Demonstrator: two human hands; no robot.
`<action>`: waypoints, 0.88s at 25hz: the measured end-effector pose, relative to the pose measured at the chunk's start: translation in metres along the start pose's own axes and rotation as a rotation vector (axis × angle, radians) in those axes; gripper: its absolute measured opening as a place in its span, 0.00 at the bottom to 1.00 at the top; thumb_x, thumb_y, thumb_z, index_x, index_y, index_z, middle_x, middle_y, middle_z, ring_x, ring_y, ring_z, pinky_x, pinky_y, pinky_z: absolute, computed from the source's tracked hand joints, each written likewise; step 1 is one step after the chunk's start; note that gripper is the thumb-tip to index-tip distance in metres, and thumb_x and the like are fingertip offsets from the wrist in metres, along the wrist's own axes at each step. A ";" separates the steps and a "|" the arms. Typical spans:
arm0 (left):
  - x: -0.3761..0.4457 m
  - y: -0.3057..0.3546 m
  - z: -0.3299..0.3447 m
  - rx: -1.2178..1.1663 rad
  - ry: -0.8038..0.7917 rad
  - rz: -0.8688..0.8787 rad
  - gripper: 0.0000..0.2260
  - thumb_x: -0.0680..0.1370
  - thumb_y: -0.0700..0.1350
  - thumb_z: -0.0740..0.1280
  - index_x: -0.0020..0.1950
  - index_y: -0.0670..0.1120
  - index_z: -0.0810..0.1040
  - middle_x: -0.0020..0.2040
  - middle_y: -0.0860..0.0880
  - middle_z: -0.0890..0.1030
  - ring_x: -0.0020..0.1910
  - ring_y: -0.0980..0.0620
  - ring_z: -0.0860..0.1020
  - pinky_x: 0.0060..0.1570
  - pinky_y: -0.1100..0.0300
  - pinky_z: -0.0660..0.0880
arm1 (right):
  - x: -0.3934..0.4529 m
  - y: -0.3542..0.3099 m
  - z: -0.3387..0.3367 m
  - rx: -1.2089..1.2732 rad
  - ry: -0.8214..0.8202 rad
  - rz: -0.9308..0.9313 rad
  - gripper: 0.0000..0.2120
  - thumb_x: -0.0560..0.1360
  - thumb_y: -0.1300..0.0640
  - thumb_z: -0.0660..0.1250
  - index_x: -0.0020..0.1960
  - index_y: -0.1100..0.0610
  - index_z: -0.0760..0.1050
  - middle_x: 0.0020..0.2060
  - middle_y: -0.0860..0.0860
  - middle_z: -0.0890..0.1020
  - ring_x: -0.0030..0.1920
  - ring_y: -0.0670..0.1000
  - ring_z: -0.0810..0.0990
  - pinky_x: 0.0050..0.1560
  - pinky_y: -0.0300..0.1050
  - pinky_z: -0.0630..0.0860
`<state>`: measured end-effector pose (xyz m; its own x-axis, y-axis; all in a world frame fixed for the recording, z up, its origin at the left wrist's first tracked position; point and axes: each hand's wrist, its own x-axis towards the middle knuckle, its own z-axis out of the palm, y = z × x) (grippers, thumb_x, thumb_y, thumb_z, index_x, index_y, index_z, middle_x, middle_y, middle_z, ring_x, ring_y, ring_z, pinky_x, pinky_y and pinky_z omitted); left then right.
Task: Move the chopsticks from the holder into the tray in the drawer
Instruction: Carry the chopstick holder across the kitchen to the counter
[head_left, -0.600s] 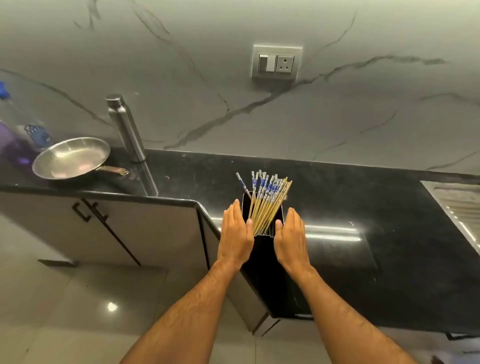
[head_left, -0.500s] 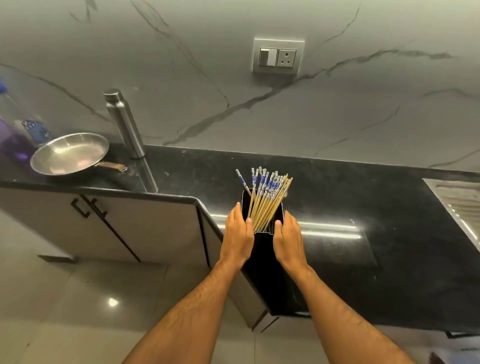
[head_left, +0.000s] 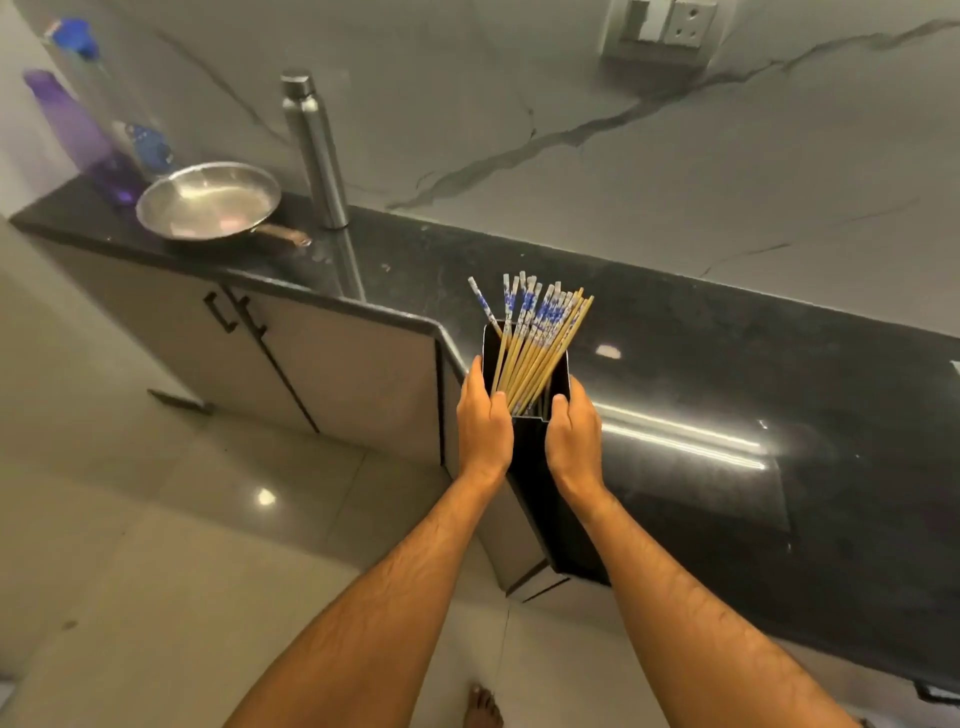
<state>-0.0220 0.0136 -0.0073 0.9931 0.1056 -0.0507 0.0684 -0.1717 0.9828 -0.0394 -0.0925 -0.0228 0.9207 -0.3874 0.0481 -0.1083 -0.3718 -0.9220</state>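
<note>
A tall black rectangular holder stands on the black counter near its front corner. Several wooden chopsticks with blue-and-white patterned tops lean out of its open mouth, fanned toward the wall. My left hand presses flat against the holder's left side, thumb at the rim. My right hand clasps its right side the same way. Both hands grip the holder between them. No drawer or tray is in view.
A steel pan with a wooden handle sits at the counter's left end, beside a steel bottle, a purple bottle and a clear bottle. Cabinet doors lie below the counter. A wall socket is above.
My fingers have closed in tighter on the holder's two sides, thumbs now at its rim. The view has shifted so the holder sits lower and more to the right.
</note>
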 end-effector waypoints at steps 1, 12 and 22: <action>-0.001 -0.004 -0.009 -0.018 0.057 -0.001 0.25 0.80 0.34 0.57 0.77 0.45 0.68 0.71 0.47 0.76 0.71 0.50 0.73 0.71 0.47 0.71 | -0.005 -0.004 0.010 0.009 -0.026 -0.025 0.19 0.83 0.61 0.52 0.68 0.52 0.75 0.59 0.45 0.80 0.56 0.38 0.78 0.56 0.37 0.74; -0.082 -0.107 -0.171 -0.108 0.536 -0.114 0.26 0.80 0.33 0.57 0.80 0.40 0.63 0.77 0.43 0.69 0.76 0.50 0.67 0.75 0.61 0.64 | -0.130 -0.006 0.159 0.084 -0.421 -0.186 0.19 0.84 0.62 0.53 0.71 0.54 0.74 0.63 0.48 0.81 0.64 0.47 0.79 0.67 0.55 0.77; -0.307 -0.236 -0.324 -0.122 1.010 -0.279 0.27 0.80 0.42 0.57 0.80 0.42 0.63 0.77 0.45 0.70 0.76 0.52 0.68 0.75 0.61 0.66 | -0.388 0.022 0.265 0.059 -0.928 -0.238 0.19 0.85 0.63 0.54 0.70 0.52 0.73 0.60 0.44 0.81 0.62 0.44 0.79 0.65 0.50 0.77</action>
<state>-0.3736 0.3390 -0.1659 0.3995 0.9024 -0.1616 0.2167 0.0784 0.9731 -0.2999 0.2738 -0.1634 0.8491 0.5244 -0.0632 0.1157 -0.3014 -0.9465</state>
